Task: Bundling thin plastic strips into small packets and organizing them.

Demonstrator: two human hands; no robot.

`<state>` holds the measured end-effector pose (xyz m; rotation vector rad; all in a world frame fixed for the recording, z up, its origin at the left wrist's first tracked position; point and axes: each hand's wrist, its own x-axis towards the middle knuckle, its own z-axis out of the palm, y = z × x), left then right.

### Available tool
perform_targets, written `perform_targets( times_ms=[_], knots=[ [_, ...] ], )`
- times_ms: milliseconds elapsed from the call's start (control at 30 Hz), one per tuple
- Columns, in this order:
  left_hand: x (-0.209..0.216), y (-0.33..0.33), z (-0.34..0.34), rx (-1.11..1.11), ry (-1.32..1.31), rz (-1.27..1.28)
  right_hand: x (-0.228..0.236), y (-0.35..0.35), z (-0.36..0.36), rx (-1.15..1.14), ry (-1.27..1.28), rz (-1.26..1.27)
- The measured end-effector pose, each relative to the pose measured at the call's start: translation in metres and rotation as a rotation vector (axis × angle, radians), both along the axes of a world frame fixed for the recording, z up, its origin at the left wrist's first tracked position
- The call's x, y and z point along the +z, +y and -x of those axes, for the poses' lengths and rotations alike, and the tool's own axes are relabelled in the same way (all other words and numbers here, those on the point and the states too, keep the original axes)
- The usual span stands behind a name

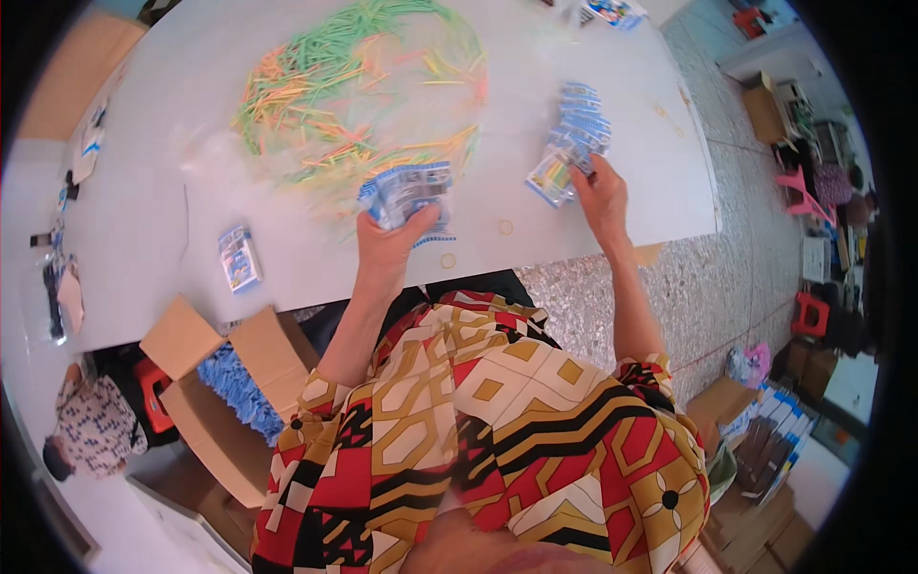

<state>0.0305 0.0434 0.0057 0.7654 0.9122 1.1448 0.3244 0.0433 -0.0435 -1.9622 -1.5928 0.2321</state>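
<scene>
Left grip on packet stack, straw pile beyond

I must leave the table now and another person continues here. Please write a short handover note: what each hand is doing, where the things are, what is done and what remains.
Left hand: holds a stack of small blue printed packets over the white table.
Right hand: rests on the near end of a fanned row of the same packets lying on the table.
Also there: a big loose heap of thin green, orange and yellow sticks at the table's far side; one single packet to the left; an open cardboard box with blue packets by the left knee.
Done: one row laid out.
Left: the stack in hand, the box contents, the sticks.
</scene>
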Motion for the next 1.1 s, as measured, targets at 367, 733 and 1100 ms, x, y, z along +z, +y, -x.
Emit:
perform_targets(
  times_ms=[367, 733, 1100],
  knots=[
    [-0.001, -0.002, -0.002, -0.062, 0.053, -0.013, 0.085, 0.0, 0.112, 0.536, 0.592, 0.088],
    [0.009, -0.003, 0.023, -0.05, 0.047, -0.057, 0.101, 0.02, 0.135, 0.666, 0.398, 0.154],
    [0.01, -0.002, 0.024, -0.013, 0.021, -0.071, 0.121, 0.012, 0.14, 0.664, 0.532, 0.033]
  ],
)
